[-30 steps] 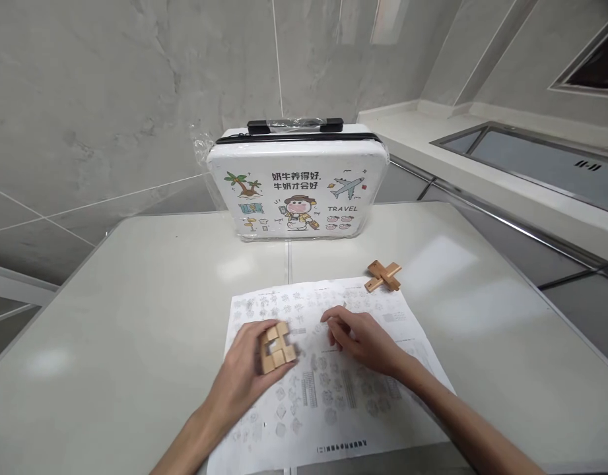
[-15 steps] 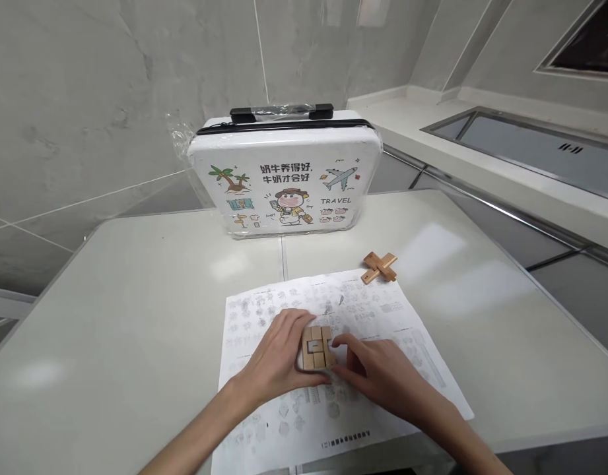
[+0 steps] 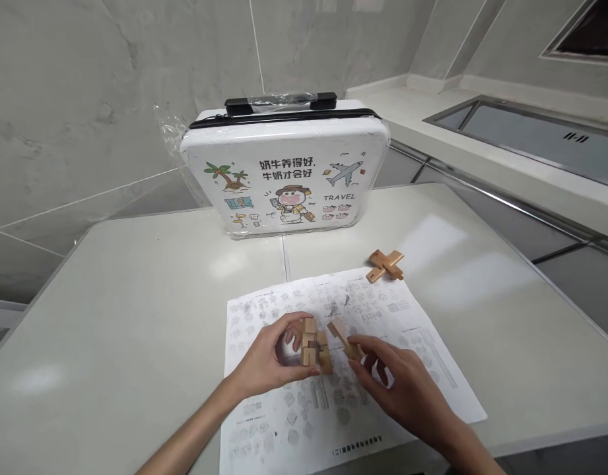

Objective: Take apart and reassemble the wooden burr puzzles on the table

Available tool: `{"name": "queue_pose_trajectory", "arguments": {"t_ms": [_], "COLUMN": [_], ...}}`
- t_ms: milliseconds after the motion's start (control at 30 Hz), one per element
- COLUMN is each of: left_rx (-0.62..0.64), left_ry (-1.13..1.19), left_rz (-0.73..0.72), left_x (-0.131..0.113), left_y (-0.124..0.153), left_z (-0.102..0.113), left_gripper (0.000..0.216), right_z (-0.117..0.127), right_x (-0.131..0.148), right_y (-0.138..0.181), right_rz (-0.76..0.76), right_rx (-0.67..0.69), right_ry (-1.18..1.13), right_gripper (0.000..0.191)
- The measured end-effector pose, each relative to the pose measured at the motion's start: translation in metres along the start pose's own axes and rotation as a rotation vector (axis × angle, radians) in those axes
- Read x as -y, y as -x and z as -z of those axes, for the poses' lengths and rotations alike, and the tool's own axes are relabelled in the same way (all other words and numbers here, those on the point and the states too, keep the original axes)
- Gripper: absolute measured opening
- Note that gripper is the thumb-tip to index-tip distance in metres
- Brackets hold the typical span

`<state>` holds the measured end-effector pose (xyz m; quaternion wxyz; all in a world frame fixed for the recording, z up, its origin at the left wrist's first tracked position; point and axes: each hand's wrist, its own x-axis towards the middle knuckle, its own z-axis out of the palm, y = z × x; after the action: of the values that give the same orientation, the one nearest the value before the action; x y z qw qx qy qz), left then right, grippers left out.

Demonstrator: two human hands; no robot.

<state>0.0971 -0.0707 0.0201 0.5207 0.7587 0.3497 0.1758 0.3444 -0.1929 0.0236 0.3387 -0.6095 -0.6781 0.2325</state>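
Between the thumb and fingers of my left hand (image 3: 270,353) is a partly open wooden burr puzzle (image 3: 311,343) made of interlocking light blocks. My right hand (image 3: 397,373) pinches a single notched wooden puzzle piece (image 3: 339,332), held tilted just right of the puzzle and apart from it. Both are above a printed instruction sheet (image 3: 323,422) covered in small grey diagrams. A cross of darker wooden pieces (image 3: 385,266) lies at the sheet's far right corner, away from both hands.
A white cartoon-printed suitcase (image 3: 288,178) in clear plastic stands upright at the back of the pale table (image 3: 125,330), against the grey tiled wall (image 3: 110,99). On the right, a counter (image 3: 407,109) holds a sink (image 3: 526,142).
My right hand has drawn a notched piece off the puzzle and moved it right. The puzzle in my left hand has turned and now shows a gap. The view has shifted slightly.
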Motion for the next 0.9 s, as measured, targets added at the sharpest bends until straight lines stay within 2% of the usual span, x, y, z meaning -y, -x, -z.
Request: {"name": "queue_pose_trajectory", "arguments": {"t_ms": [100,233,367,533,700,900], "left_rx": [-0.012,-0.027,-0.001,-0.005,-0.002,-0.039], "left_ry": [0.042,0.105,0.191,0.207,0.187,0.186], "left_rz": [-0.01,-0.007,-0.027,-0.059,-0.055,-0.011], "left_x": [-0.002,-0.001,0.0,0.003,0.004,0.003], "left_y": [-0.002,-0.001,0.0,0.001,0.001,0.001], "left_z": [0.002,0.003,0.0,-0.001,0.0,0.0], "left_gripper": [0.075,0.074,0.075,0.075,0.076,0.074], "right_z": [0.004,-0.01,-0.024,-0.028,-0.027,-0.028], "right_x": [0.006,0.011,0.013,0.014,0.012,0.01], "right_y": [-0.005,-0.014,-0.017,-0.021,-0.027,-0.03], "right_rz": [0.033,0.104,0.136,0.14,0.151,0.057], "right_rx": [-0.003,0.015,0.025,0.022,0.034,0.033], "right_ry": [-0.105,-0.091,0.031,0.103,0.089,0.032], "right_gripper": [0.033,0.04,0.034,0.029,0.028,0.025]}}
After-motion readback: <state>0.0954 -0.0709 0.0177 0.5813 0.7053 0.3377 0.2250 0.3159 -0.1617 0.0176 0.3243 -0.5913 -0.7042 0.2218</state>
